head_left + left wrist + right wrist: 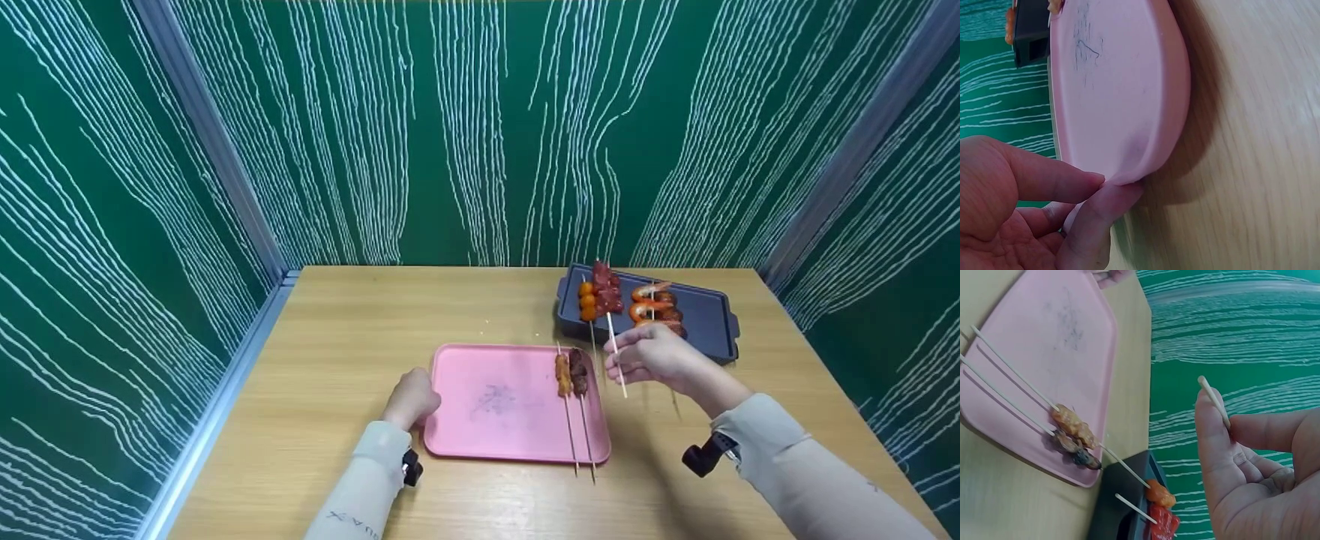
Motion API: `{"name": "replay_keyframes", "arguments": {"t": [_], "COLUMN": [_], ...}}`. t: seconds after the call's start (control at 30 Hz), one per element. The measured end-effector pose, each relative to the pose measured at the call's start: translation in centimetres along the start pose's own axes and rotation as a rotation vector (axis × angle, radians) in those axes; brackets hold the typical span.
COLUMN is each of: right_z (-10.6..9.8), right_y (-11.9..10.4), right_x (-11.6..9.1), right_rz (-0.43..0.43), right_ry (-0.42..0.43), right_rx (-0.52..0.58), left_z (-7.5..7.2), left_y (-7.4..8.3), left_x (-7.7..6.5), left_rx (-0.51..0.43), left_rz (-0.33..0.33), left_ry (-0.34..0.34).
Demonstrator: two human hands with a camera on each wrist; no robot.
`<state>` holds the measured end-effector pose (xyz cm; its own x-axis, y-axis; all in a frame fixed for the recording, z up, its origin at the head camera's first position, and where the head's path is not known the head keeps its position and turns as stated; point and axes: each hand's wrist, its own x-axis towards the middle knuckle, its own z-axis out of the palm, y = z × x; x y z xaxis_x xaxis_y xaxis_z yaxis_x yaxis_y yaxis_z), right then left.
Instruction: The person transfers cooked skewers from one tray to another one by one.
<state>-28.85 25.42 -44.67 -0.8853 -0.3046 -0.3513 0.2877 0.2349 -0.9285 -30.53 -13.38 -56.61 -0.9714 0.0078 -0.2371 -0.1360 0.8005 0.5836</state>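
My right hand (656, 358) pinches the bare stick of a red meat skewer (609, 296) between thumb and forefinger, the meat pointing away from me over the dark grill tray (705, 319). In the right wrist view the pinched stick (1214, 402) shows, its meat hidden. At the left rim of the pink tray (480, 439), my left hand (412, 397) pinches the edge with thumb and forefinger. Two skewers lie along that tray's right side: one of golden-brown pieces (562, 375) and one of dark meat (577, 371). Their sticks extend past the near rim.
The dark tray holds a skewer of orange balls (587, 300), orange-and-white shrimp (643, 309) and brown pieces (670, 300). Red meat (1163, 524) with its own stick shows there in the right wrist view. Green walls with white lines (480, 135) enclose the wooden table (337, 322).
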Motion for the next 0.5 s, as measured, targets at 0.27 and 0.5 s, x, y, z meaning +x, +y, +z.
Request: {"name": "replay_keyframes", "arguments": {"t": [0.27,0.5], "right_z": [1.6,3.1], "right_y": [0.7,1.8], "right_x": [0.3,0.7], "right_rz": [0.009,0.013], "right_ry": [-0.027,-0.035], "right_rx": [-0.029,-0.046], "left_z": [-0.1,-0.1], "left_y": [0.1,0.2], "left_x": [-0.1,-0.3], "left_rx": [-0.025,-0.027], "left_rz": [0.005,0.007], "left_ry": [0.003,0.012]}}
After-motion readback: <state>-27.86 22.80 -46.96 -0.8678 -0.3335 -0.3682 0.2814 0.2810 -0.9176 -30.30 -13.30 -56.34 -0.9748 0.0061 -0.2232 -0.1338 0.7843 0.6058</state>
